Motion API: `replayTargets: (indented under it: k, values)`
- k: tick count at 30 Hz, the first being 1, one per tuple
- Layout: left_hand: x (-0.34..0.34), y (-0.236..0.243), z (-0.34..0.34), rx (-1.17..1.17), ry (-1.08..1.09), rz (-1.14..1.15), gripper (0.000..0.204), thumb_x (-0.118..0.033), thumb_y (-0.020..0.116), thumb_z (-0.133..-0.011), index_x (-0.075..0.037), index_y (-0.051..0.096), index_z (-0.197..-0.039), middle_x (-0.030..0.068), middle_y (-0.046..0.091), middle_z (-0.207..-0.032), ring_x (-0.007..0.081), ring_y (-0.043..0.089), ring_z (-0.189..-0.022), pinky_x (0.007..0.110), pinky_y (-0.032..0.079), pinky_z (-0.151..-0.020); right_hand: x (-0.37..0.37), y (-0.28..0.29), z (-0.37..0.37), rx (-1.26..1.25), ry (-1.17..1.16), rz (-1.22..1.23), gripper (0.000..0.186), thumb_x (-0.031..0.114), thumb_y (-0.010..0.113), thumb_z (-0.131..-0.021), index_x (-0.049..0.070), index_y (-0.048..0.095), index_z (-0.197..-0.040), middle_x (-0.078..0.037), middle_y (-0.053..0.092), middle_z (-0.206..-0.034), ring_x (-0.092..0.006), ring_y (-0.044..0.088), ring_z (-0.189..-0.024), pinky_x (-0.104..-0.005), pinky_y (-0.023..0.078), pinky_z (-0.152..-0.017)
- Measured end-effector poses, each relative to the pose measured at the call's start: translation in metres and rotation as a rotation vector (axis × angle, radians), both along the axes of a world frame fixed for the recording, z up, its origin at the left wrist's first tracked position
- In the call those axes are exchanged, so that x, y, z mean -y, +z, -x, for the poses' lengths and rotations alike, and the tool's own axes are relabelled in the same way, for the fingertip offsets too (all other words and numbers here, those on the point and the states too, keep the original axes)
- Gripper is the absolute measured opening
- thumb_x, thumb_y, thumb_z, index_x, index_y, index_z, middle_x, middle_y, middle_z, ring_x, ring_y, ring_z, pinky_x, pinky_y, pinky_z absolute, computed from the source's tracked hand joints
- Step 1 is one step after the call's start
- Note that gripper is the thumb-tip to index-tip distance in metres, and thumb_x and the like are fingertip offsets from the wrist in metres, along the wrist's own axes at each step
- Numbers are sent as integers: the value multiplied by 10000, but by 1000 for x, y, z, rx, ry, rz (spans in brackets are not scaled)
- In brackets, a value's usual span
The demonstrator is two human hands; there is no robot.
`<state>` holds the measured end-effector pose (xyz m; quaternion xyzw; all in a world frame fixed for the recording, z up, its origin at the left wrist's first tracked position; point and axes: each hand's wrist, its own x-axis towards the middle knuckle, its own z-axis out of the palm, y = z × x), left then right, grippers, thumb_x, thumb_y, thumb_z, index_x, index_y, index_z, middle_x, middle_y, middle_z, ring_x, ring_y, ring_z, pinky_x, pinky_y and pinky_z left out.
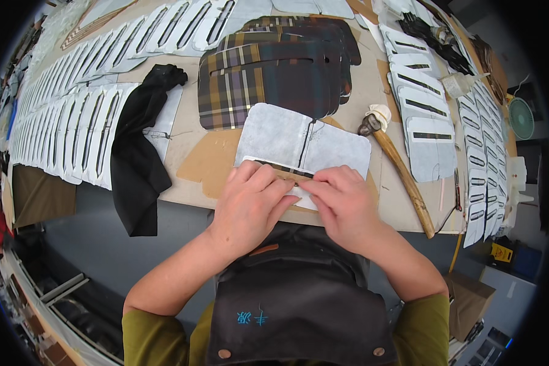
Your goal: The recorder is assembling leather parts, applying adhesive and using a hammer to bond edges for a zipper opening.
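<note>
My left hand [250, 201] and my right hand [346, 207] meet at the lower edge of a pale grey panel [271, 134], fingertips pressed on a narrow tan strip [296, 179] beside a dark plaid slot framed in white. The panel has a thin dark line down its middle and lies over brown board [198, 171]. Both hands are closed, with fingertips partly hiding what they pinch. Just beyond lies a stack of dark plaid pieces [268, 79]. A wooden-handled hammer [402, 171] with white cloth at its head lies to the right of my hands.
Black cloth [134, 158] drapes over the left front edge. Rows of white slotted pieces [67, 128] lie left; more [424, 134] lie right, near a glue bottle [454, 85], black gloves [418, 30] and thin tools [457, 189]. A green fan [521, 119] stands far right.
</note>
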<state>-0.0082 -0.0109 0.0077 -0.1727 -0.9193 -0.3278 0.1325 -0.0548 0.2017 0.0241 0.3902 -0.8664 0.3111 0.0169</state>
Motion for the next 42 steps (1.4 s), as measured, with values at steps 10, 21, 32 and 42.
replayTargets:
  k: [10, 21, 32, 42]
  values:
    - [-4, 0, -3, -28, 34, 31, 228, -193, 788, -834, -132, 745, -1049, 26, 579, -924, 249, 560, -937, 392, 438, -800, -1, -6, -2, 51, -33, 139, 305, -49, 699, -778, 47, 717, -1067, -94, 628, -986, -292, 598, -872, -397, 479, -747]
    - [-8, 1, -6, -24, 65, 138, 256, -160, 731, -822, -170, 759, -1076, 16, 574, -968, 219, 556, -945, 378, 413, -805, -18, 4, 4, 59, 41, 22, 366, -91, 669, -769, 56, 717, -1101, -81, 628, -1015, -277, 595, -865, -387, 467, -734]
    - [-15, 6, -7, -46, 2, 231, 363, -75, 684, -781, -116, 726, -1140, 19, 613, -1019, 238, 564, -960, 388, 417, -827, -31, 12, -5, -86, 28, -141, 304, 12, 663, -774, 85, 723, -1063, -38, 642, -1018, -243, 600, -936, -371, 455, -813]
    - [-46, 15, -6, 46, -66, 24, 339, -84, 773, -804, -116, 749, -1140, 25, 622, -1075, 250, 569, -971, 391, 411, -805, -48, -1, -8, 169, -117, 168, 445, -58, 692, -760, 101, 698, -1176, -33, 674, -961, -252, 601, -926, -386, 455, -848]
